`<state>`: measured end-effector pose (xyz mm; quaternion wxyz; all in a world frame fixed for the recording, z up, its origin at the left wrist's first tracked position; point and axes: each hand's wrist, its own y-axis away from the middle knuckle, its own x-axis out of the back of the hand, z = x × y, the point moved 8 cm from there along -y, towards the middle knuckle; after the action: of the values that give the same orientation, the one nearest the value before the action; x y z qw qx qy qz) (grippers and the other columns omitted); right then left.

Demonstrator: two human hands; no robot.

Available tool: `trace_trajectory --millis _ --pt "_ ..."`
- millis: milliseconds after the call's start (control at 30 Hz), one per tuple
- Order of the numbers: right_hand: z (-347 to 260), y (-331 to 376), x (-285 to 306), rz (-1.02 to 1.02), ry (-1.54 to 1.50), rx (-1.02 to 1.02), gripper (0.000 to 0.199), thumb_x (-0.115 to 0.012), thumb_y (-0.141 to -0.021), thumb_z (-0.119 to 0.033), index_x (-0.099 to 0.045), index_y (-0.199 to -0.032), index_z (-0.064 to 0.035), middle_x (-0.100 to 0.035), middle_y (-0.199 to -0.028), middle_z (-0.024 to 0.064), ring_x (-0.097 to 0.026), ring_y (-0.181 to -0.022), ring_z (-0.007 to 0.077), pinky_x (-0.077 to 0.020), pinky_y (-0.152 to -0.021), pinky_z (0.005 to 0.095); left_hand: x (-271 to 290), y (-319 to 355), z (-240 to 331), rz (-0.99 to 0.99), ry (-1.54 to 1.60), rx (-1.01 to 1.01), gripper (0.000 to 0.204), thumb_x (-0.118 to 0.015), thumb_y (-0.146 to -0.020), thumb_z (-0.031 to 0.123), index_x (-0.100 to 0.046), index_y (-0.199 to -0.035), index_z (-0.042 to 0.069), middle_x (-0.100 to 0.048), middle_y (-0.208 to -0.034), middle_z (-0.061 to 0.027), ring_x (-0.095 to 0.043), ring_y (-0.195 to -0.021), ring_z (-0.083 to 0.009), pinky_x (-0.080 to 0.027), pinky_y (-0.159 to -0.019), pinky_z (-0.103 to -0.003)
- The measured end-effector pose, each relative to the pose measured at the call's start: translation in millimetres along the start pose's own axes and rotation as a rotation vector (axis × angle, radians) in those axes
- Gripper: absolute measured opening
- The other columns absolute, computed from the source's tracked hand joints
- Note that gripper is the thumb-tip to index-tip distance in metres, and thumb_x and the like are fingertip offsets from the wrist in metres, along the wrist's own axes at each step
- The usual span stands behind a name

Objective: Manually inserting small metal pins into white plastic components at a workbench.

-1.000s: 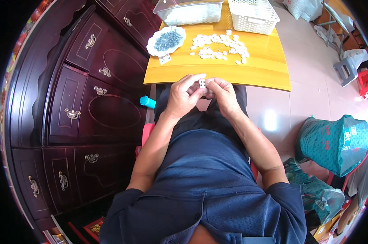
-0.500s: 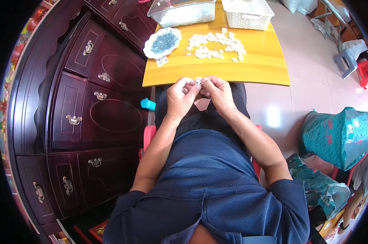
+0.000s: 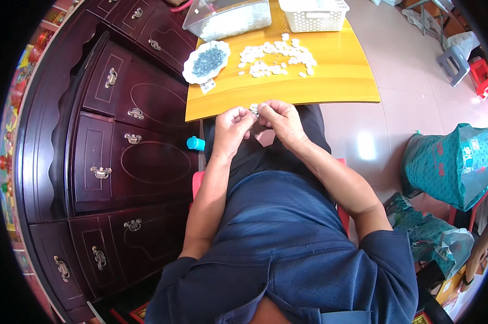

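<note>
My left hand [image 3: 230, 129] and my right hand [image 3: 283, 123] meet at the near edge of the yellow wooden table [image 3: 287, 90], above my lap. Pinched between the fingertips of both is a small white plastic piece [image 3: 253, 107] with dark spots; its exact kind is too small to make out. Beyond my hands, many similar loose white pieces [image 3: 279, 57] lie scattered on the tabletop. To their left stands a scalloped white dish [image 3: 187, 70] heaped with small dark bluish-grey bits [image 3: 209, 59].
At the table's far side are a clear plastic bin [image 3: 200, 24] with white contents and a white perforated basket [image 3: 316, 22]. A dark wooden cabinet [image 3: 157, 162] lines the left, near a turquoise bottle [image 3: 196, 143]. Teal bags [image 3: 443, 167] and a grey stool [image 3: 453, 65] stand right.
The whole view has shifted and turned slightly. Both hands keep their pinch on the small white piece, with the fingers a little altered around it.
</note>
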<state>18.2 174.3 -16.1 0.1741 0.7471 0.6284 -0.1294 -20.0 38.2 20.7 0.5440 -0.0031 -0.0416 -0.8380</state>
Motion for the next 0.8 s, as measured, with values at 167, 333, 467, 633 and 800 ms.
trace_trajectory --millis 167,333,467,633,800 --pt "-3 0 -2 -0.033 0.075 0.015 0.021 -0.064 -0.098 -0.023 -0.071 -0.092 -0.0035 -0.065 -0.076 -0.0005 -0.056 -0.069 0.0064 -0.0445 -0.067 0.0224 2 0 4 -0.002 -0.016 -0.014 0.011 -0.07 -0.09 0.01 -0.068 -0.084 0.001 -0.059 -0.066 0.0021 -0.049 -0.053 -0.0038 -0.037 -0.048 -0.019" --pt "1 -1 -1 -0.044 0.052 0.009 0.022 -0.063 -0.099 -0.023 -0.07 -0.093 -0.0033 -0.066 -0.077 0.0001 -0.057 -0.069 0.0065 -0.0457 -0.067 0.0222 1 2 -1 0.005 -0.01 -0.048 0.011 -0.071 -0.092 0.01 -0.067 -0.086 0.001 -0.061 -0.069 0.0018 -0.051 -0.055 -0.0034 -0.038 -0.049 -0.019" --pt "1 -1 -3 -0.038 -0.039 0.005 0.026 -0.061 -0.099 -0.024 -0.068 -0.087 -0.0014 -0.065 -0.073 0.0014 -0.058 -0.063 0.007 -0.0495 -0.061 0.023 -4 8 16 0.053 -0.132 -0.215 0.009 -0.069 -0.094 0.007 -0.065 -0.099 0.0 -0.066 -0.079 -0.0004 -0.058 -0.064 -0.0039 -0.046 -0.056 -0.019" --pt "4 -2 -4 -0.061 0.043 0.018 0.027 -0.059 -0.1 -0.024 -0.067 -0.087 -0.002 -0.064 -0.073 0.0018 -0.058 -0.063 0.007 -0.0487 -0.058 0.0227 -4 13 27 0.061 -0.261 -0.363 0.024 -0.069 -0.093 0.002 -0.064 -0.116 -0.001 -0.067 -0.085 -0.0002 -0.059 -0.07 -0.0027 -0.048 -0.062 -0.018" --pt "7 -2 -7 -0.099 0.025 -0.003 0.027 -0.057 -0.102 -0.024 -0.066 -0.088 -0.0029 -0.063 -0.072 0.0016 -0.056 -0.061 0.0069 -0.0463 -0.053 0.0225 -7 16 32 0.038 -0.427 -0.446 0.037 -0.072 -0.087 -0.006 -0.064 -0.123 -0.001 -0.064 -0.086 0.0003 -0.058 -0.071 -0.0019 -0.049 -0.065 -0.017"
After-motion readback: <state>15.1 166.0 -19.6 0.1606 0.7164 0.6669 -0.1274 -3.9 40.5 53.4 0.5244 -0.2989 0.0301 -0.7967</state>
